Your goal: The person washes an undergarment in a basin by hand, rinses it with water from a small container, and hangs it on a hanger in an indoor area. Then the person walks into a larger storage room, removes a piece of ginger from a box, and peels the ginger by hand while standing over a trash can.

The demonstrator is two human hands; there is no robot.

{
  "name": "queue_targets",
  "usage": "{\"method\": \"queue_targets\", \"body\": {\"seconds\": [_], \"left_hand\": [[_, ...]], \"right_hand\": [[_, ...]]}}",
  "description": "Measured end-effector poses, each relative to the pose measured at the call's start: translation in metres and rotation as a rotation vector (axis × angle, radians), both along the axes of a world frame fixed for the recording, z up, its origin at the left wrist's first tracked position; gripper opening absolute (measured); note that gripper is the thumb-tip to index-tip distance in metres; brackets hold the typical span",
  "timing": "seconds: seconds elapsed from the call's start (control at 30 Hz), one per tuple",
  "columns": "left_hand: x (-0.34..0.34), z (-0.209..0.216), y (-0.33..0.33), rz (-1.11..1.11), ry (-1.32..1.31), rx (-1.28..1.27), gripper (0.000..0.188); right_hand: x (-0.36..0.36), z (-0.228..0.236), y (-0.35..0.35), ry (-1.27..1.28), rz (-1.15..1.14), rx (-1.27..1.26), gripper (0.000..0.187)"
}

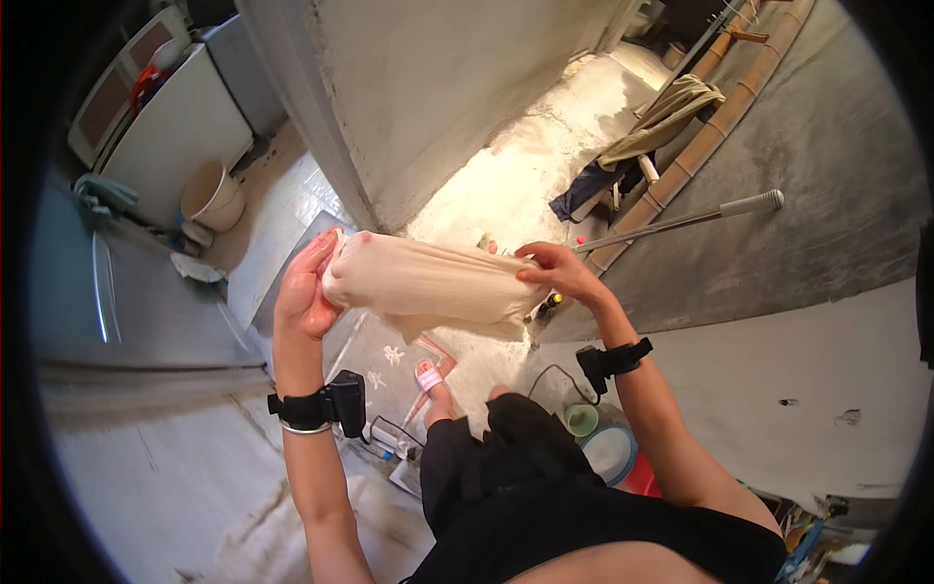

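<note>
A thin, damp-looking cream cloth (433, 282) is stretched sideways between my hands at chest height, its lower edge hanging in loose folds. Its left end is gripped by my left hand (309, 292), with some fingers behind or inside the fabric and partly hidden. On the opposite end, my right hand (561, 273) pinches the cloth between thumb and fingers. Each wrist wears a black strapped device, the left one (336, 402) above a pale bangle and the right one (613, 363) trailing a cable.
A bamboo ladder (671, 185) with draped clothes (666, 122) leans along the right wall, near a metal pole (671, 226) with a pale grip. A beige bucket (214, 198) stands at far left. By my legs are a green cup (581, 419) and a blue-rimmed basin (613, 455).
</note>
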State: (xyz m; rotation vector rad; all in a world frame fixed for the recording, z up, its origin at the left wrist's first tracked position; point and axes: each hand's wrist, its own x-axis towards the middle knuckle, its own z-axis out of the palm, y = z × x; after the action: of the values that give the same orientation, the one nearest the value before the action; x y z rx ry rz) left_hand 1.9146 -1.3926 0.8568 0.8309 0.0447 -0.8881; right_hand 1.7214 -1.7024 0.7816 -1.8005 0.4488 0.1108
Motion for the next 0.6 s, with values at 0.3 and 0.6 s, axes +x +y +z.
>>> {"method": "queue_targets", "body": {"seconds": [0.3,0.6], "left_hand": [[0.128,0.000,-0.059,-0.123,-0.271,0.250,0.037],[0.176,0.086,-0.223,-0.219,-0.576,0.149,0.029]], "right_hand": [[0.045,0.030,-0.078,-0.061,-0.304,0.060,0.035],[0.074,0.016,-0.152,-0.208,-0.464,0.439,0.034]]}}
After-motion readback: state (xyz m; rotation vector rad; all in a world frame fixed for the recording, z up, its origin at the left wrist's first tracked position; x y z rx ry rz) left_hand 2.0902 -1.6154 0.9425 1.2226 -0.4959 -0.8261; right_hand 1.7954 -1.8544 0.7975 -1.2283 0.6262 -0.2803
